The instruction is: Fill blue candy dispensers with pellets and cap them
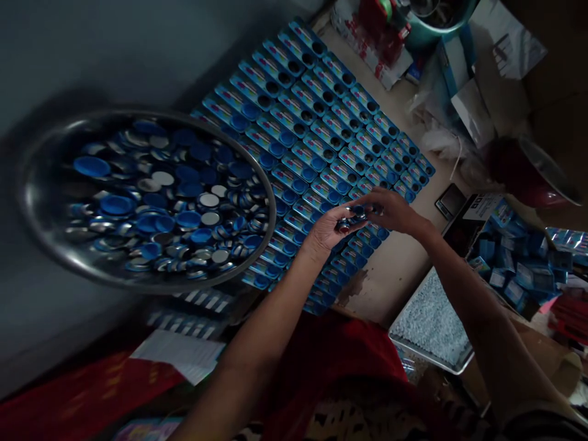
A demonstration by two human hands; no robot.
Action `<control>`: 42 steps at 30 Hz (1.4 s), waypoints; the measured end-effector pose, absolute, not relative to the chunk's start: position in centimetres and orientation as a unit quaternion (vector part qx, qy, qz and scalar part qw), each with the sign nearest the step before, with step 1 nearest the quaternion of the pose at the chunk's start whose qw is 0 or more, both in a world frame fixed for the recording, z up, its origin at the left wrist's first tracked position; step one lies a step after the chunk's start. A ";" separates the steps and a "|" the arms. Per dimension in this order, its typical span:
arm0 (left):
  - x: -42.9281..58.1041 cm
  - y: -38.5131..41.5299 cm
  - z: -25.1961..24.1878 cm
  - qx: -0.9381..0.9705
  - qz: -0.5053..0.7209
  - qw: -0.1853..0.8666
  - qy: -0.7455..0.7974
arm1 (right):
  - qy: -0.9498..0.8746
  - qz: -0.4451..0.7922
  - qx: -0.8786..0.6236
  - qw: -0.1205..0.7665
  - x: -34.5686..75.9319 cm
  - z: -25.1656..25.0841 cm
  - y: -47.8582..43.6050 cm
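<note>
My left hand (pixel 328 229) and my right hand (pixel 390 210) meet over a wide spread of blue packaging cards (pixel 316 141) laid in rows on the table. Both hands are closed in a pinch round small round tins (pixel 351 217) held between them. The cards each carry a round hole or a blue tin. To the left a large metal bowl (pixel 55 245) is full of blue-lidded and silver tins (pixel 160 202).
A metal tray of small pale pieces (pixel 429 324) sits near my right forearm. Blue boxes (pixel 514 263) are piled at the right, beside a red bowl (pixel 528 174). Bags, papers and a pot crowd the far edge. Red cloth (pixel 331 361) covers my lap.
</note>
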State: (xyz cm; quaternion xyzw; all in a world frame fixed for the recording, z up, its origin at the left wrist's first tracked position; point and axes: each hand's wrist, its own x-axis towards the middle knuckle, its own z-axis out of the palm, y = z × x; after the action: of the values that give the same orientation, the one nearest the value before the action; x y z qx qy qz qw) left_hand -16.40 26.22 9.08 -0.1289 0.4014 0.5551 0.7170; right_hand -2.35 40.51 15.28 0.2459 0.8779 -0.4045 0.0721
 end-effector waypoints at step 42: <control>-17.0 26.7 10.0 -0.108 0.519 0.726 0.438 | 0.857 -0.312 0.410 -0.003 -2.3 13.7 38.8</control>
State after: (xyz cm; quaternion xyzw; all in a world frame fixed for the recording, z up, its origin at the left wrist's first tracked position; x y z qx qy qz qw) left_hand -17.01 26.74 10.03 -0.1078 0.4383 0.5186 0.7262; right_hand -2.31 38.80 13.69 0.4098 0.8573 -0.3116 -0.0033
